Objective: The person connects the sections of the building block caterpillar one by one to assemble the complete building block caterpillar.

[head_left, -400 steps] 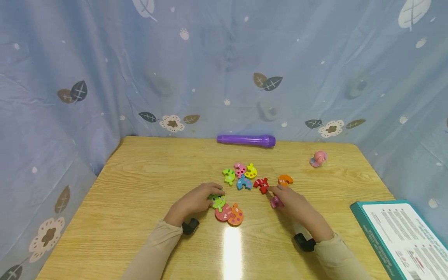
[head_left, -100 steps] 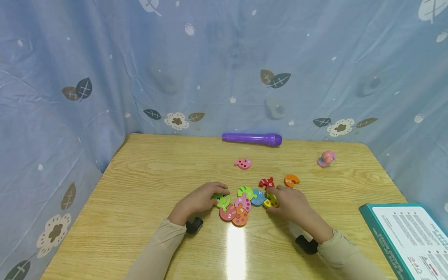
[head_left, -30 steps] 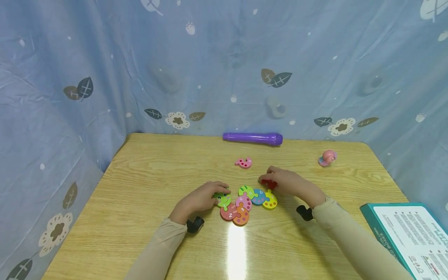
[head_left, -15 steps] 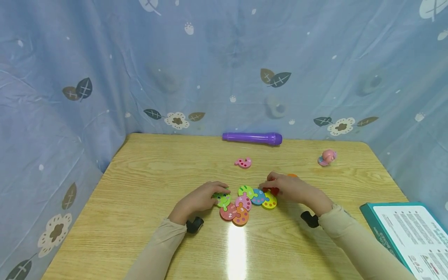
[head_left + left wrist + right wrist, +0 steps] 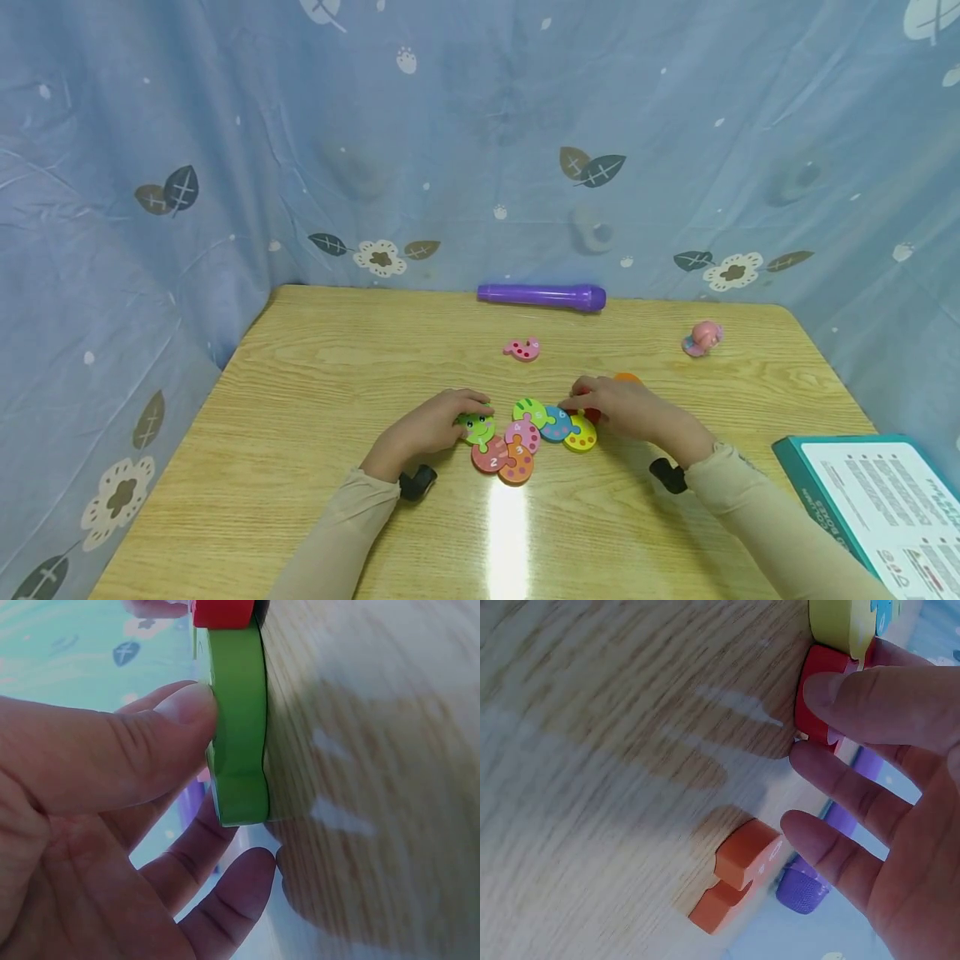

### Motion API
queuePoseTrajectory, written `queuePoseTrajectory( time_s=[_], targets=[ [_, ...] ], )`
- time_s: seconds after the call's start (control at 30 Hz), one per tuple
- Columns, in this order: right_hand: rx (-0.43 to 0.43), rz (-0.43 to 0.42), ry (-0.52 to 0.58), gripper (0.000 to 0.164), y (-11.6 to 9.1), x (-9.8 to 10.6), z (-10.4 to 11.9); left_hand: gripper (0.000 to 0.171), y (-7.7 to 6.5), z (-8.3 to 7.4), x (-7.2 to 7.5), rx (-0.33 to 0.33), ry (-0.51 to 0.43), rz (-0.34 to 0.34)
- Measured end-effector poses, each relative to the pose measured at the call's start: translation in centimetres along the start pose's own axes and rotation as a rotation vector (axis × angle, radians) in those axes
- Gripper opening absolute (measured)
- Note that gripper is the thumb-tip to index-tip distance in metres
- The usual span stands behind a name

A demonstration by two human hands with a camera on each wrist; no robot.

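Note:
Near the table's middle lies a chain of numbered caterpillar puzzle pieces. My left hand [image 5: 429, 429] holds the green smiling head piece [image 5: 478, 430], thumb against it and fingers at its far side. From the head run the red 2 [image 5: 489, 458], orange 3 [image 5: 517, 467], pink 4 [image 5: 519, 432], green 5 [image 5: 529, 410], blue 6 [image 5: 557, 425] and yellow piece [image 5: 581, 437]. My right hand [image 5: 618, 407] pinches a red puzzle piece [image 5: 821, 712] right at the yellow one's edge, its number hidden. Just beyond that hand lies an orange piece [image 5: 739, 859], partly covered in the head view.
A loose pink spotted piece [image 5: 522, 349] lies behind the chain. A purple toy microphone [image 5: 540, 297] rests along the back edge, and a small pink figurine [image 5: 703, 338] stands at the back right. A teal-edged box [image 5: 862, 492] occupies the right front corner.
Pink 4, green 5, blue 6 and the yellow piece have joined the chain. My right hand left the yellow piece, took the red one and brought it toward the yellow. My left hand stayed at the head.

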State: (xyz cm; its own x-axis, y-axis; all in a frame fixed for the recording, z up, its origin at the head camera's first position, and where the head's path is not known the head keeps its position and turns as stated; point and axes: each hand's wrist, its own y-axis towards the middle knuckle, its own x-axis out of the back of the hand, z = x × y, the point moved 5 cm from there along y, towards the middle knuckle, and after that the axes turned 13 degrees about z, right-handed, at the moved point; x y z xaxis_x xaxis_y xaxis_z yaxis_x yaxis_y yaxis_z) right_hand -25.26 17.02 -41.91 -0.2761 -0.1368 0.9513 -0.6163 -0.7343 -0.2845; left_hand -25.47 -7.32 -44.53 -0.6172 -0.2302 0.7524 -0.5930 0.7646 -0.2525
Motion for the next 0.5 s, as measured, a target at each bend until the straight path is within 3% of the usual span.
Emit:
queuePoseTrajectory(
  time_s=[0.23, 0.37, 0.5],
  targets=[
    [-0.058, 0.044, 0.033, 0.057, 0.2, 0.4, -0.4, 0.042, 0.0, -0.1, 0.0, 0.006, -0.001, 0.002],
    [-0.177, 0.101, 0.073, 0.056, 0.9, 2.0, -0.9, 0.042, 0.1, -0.2, 0.1, 0.003, 0.007, 0.003],
    [-0.325, 0.091, 0.114, 0.044, 2.8, 3.8, -2.0, 0.042, 0.1, -0.1, 0.1, 0.005, 0.002, 0.004]
  ],
)
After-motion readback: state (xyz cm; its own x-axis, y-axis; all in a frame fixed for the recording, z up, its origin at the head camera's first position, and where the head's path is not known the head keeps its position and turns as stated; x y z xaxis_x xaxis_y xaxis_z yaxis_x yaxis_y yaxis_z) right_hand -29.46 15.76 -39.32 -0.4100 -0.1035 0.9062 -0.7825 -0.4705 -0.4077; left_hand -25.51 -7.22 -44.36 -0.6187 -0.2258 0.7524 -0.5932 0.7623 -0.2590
